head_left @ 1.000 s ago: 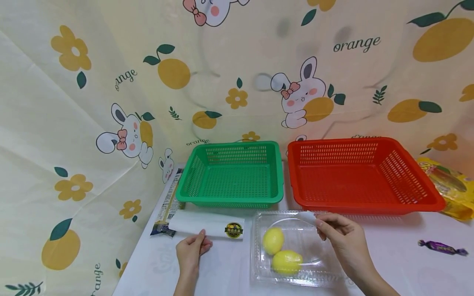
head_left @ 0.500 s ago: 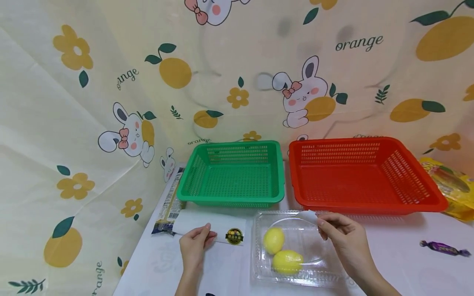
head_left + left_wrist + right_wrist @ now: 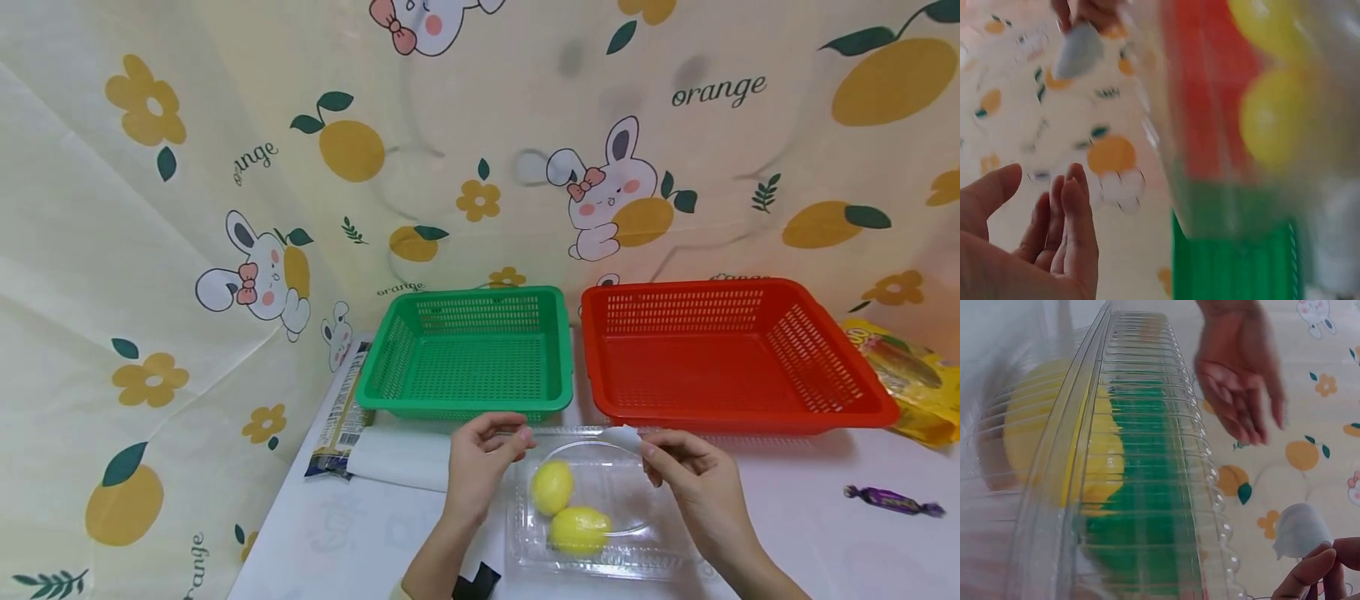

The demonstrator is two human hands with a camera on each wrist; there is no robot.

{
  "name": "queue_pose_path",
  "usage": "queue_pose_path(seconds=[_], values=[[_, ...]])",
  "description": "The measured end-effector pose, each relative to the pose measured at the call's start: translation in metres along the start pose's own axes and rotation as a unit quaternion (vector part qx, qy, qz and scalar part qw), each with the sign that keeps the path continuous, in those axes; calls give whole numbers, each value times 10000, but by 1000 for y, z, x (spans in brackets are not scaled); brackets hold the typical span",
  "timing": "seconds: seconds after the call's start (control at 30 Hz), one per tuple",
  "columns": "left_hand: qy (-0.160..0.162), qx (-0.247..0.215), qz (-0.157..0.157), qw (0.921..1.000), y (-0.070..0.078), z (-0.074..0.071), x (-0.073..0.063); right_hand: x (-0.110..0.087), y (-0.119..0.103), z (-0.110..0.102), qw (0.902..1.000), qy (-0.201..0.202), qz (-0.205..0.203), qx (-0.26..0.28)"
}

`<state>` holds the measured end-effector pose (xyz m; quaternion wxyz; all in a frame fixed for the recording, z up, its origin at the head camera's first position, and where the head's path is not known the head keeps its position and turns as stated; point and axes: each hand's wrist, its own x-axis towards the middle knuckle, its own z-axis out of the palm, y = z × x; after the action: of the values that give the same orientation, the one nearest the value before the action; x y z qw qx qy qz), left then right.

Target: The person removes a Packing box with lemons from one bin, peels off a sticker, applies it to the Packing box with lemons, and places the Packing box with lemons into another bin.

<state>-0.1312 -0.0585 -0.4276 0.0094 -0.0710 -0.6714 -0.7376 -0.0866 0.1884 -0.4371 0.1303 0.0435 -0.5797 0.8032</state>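
Note:
My right hand (image 3: 701, 487) pinches a small curled white sticker (image 3: 1302, 530) between thumb and fingertips, over the back right of a clear plastic clamshell box (image 3: 630, 568). Inside the box sit two yellow lemons, one farther back (image 3: 552, 487) and one nearer (image 3: 580, 531). My left hand (image 3: 480, 467) is held at the box's back left corner, fingers loosely bent and apart from the thumb, nothing between them. Behind it lies a white backing sheet (image 3: 401, 458), its right end hidden by the hand.
A green basket (image 3: 480, 404) and a red basket (image 3: 738, 421) stand along the back. A yellow packet (image 3: 911, 383) is at far right, with a purple wrapped candy (image 3: 892, 500) in front. Another packet (image 3: 341, 421) lies at the left; a black object (image 3: 477, 583) shows at the front edge.
My left hand has left the backing sheet and moved right to the box, now covering the sheet's round printed label. My right hand stays put with the sticker. A black object has come into view.

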Motion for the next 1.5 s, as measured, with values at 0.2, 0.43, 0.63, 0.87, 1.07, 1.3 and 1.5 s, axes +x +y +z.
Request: queue_pose_path(seconds=[0.2, 0.43, 0.63, 0.87, 1.07, 1.3, 1.5], values=[[-900, 179, 146, 9957, 8, 30, -5, -1, 2, 0, 9999, -78, -113, -73], [-1785, 355, 277, 9829, 6, 51, -11, -2, 3, 2, 9997, -108, -90, -195], [-1715, 392, 322, 9839, 3, 61, -12, -4, 3, 5, 9988, 16, -12, -490], [-1410, 408, 321, 9886, 1, 64, -12, -7, 6, 5, 9969, -535, -325, -473], [-1254, 335, 245, 9912, 1, 64, -12, -7, 5, 4, 9872, -1182, -499, -947], [-1182, 295, 277, 9922, 0, 63, -13, -7, 4, 5, 9854, -1217, -342, -1139], [-1112, 238, 187, 9933, 0, 63, -13, -7, 3, 5, 9874, -941, -328, -1229]])
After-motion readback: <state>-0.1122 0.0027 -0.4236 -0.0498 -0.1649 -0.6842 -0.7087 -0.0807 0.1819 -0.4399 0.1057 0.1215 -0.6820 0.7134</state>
